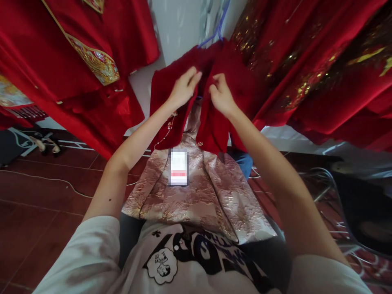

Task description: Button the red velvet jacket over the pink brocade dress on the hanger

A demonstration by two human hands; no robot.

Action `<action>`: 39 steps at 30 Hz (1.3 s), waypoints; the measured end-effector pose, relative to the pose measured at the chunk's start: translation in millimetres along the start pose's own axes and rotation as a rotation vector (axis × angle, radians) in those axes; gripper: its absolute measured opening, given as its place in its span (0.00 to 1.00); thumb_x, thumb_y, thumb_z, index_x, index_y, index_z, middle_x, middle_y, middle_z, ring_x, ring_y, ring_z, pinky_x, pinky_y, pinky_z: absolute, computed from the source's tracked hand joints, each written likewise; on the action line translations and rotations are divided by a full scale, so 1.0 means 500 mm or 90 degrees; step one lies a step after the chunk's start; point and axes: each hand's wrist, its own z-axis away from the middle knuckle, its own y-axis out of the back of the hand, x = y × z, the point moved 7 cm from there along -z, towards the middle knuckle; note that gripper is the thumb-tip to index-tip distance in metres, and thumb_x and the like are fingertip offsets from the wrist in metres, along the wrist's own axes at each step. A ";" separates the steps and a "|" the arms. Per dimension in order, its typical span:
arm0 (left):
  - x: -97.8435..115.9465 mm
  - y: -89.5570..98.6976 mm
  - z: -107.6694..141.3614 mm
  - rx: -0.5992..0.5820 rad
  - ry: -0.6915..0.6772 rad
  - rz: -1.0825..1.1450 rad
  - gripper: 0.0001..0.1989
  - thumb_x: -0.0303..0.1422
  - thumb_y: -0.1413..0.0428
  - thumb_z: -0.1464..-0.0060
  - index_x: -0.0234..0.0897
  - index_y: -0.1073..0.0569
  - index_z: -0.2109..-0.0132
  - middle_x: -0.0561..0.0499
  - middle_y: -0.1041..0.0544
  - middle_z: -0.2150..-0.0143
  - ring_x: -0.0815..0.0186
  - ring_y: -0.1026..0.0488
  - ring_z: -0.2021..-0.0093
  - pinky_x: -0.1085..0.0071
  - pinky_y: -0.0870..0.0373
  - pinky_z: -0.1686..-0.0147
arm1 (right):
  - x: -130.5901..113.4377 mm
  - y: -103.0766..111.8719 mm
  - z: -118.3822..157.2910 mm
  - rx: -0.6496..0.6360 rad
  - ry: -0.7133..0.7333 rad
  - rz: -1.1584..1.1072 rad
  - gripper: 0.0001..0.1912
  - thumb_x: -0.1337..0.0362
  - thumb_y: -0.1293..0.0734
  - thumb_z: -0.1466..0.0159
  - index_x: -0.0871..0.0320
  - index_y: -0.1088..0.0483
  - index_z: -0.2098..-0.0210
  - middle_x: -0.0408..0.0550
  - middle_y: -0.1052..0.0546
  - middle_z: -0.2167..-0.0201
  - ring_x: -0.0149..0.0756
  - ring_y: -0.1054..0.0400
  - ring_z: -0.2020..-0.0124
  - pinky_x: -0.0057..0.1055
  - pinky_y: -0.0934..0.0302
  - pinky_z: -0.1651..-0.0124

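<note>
A short red jacket (211, 122) with small beaded trim hangs open-fronted from a purple hanger (211, 40). At its left front edge my left hand (183, 87) is closed, fingers bent on the cloth. My right hand (223, 97) pinches the opposite front edge between thumb and fingers. Both hands are near the neckline, a small gap apart. Below the jacket, a shiny pink brocade garment (190, 204) spreads over my lap, its top passing behind the red cloth. A phone (178, 167) with a lit, blurred screen lies on the brocade.
Red garments with gold decoration hang at the left (92, 41) and right (306, 81). A dark chair (358, 204) with metal legs stands at the right. Shoes (45, 146) and a white cable (72, 185) lie on the tiled floor (33, 216) at left.
</note>
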 end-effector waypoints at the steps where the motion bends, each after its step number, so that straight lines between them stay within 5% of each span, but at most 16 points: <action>1: -0.002 -0.013 -0.005 0.016 -0.009 0.042 0.17 0.49 0.40 0.29 0.45 0.30 0.64 0.48 0.24 0.64 0.51 0.27 0.40 0.62 0.26 0.45 | -0.005 -0.010 -0.005 -0.006 0.021 -0.026 0.16 0.47 0.35 0.24 0.52 0.37 0.52 0.47 0.26 0.55 0.43 0.26 0.47 0.51 0.31 0.33; 8: -0.031 -0.033 0.001 0.003 0.001 0.126 0.17 0.35 0.55 0.18 0.38 0.27 0.56 0.50 0.24 0.62 0.60 0.20 0.52 0.61 0.23 0.48 | 0.010 -0.024 0.008 -0.052 -0.101 -0.236 0.22 0.39 0.31 0.28 0.50 0.36 0.57 0.44 0.25 0.63 0.42 0.23 0.55 0.47 0.23 0.43; 11: -0.049 -0.023 0.013 0.015 -0.050 0.099 0.05 0.27 0.46 0.25 0.37 0.25 0.48 0.48 0.21 0.53 0.58 0.21 0.44 0.59 0.25 0.41 | 0.016 -0.016 0.033 -0.058 -0.123 -0.291 0.22 0.39 0.30 0.29 0.49 0.34 0.56 0.45 0.23 0.61 0.41 0.22 0.55 0.44 0.22 0.45; 14: -0.070 -0.022 0.014 0.041 -0.116 0.043 0.12 0.26 0.36 0.33 0.39 0.26 0.46 0.46 0.22 0.47 0.57 0.22 0.40 0.59 0.29 0.36 | 0.013 -0.012 0.056 -0.052 -0.107 -0.302 0.21 0.42 0.27 0.31 0.49 0.33 0.53 0.45 0.22 0.58 0.38 0.22 0.54 0.42 0.22 0.44; 20: -0.103 -0.016 0.005 0.059 -0.118 -0.035 0.12 0.26 0.32 0.38 0.39 0.25 0.52 0.46 0.20 0.53 0.59 0.21 0.47 0.62 0.24 0.42 | 0.011 -0.016 0.070 -0.022 -0.056 -0.252 0.26 0.43 0.20 0.38 0.48 0.29 0.50 0.45 0.23 0.56 0.39 0.22 0.52 0.40 0.20 0.44; 30: -0.039 -0.010 0.024 -0.082 -0.168 -0.199 0.08 0.26 0.34 0.43 0.38 0.27 0.64 0.47 0.19 0.65 0.56 0.18 0.54 0.66 0.24 0.47 | 0.020 -0.014 0.061 -0.038 -0.019 -0.200 0.34 0.32 0.21 0.42 0.49 0.25 0.50 0.48 0.23 0.57 0.41 0.22 0.52 0.41 0.17 0.47; 35: -0.043 -0.014 0.024 -0.077 -0.105 -0.139 0.10 0.25 0.33 0.43 0.38 0.28 0.63 0.48 0.19 0.63 0.57 0.18 0.51 0.65 0.24 0.44 | 0.038 -0.022 0.050 -0.035 -0.023 -0.180 0.38 0.27 0.23 0.44 0.49 0.24 0.49 0.50 0.22 0.56 0.44 0.22 0.49 0.44 0.18 0.45; 39: -0.070 -0.027 0.037 -0.033 0.050 0.010 0.10 0.28 0.35 0.34 0.36 0.30 0.59 0.49 0.21 0.62 0.61 0.18 0.52 0.63 0.24 0.43 | 0.052 -0.030 0.049 -0.029 -0.037 -0.186 0.40 0.26 0.24 0.45 0.50 0.24 0.50 0.51 0.20 0.54 0.48 0.22 0.47 0.49 0.21 0.40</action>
